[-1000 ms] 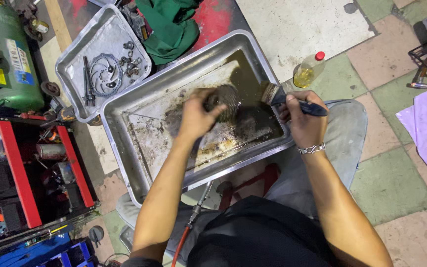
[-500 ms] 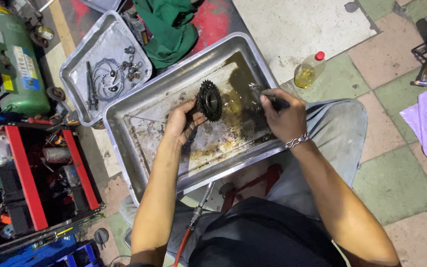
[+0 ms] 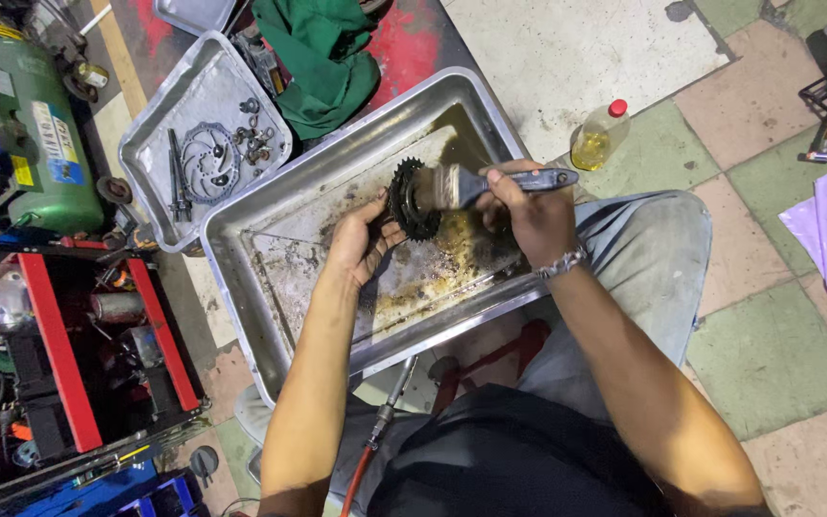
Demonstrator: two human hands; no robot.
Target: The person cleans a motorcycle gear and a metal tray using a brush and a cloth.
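Sprocket (image 3: 411, 199) sits upright on edge over the big tray (image 3: 241, 249), pinched at its lower left rim in my left hand (image 3: 361, 241), whose grip is clamped on it with thumb and fingers wrapped around the teeth. My right hand (image 3: 528, 213) has its grip closed around the dark handle of a brush (image 3: 476, 184), held level, the pale bristles touching the sprocket's right face. A chain bracelet (image 3: 564, 261) rides that wrist. Below both hands the tray floor is streaked with brown, oily grime, thickest toward the right corner under the brush. The tray rests tilted across my lap, its near rim above my grey trouser leg (image 3: 653, 258). Just beyond its left corner lies a smaller tray (image 3: 160, 124) holding a brake disc (image 3: 208, 163), a few bolts and long tools. A green cloth (image 3: 323, 57) is bunched on the floor past the big tray's far edge. To the right, on the tiled floor, a plastic bottle (image 3: 593, 137) of yellow liquid with a red cap stands near the brush handle's tip. A green compressor tank (image 3: 40, 134) lies at far left, and a red-framed rack (image 3: 59, 354) sits below it.
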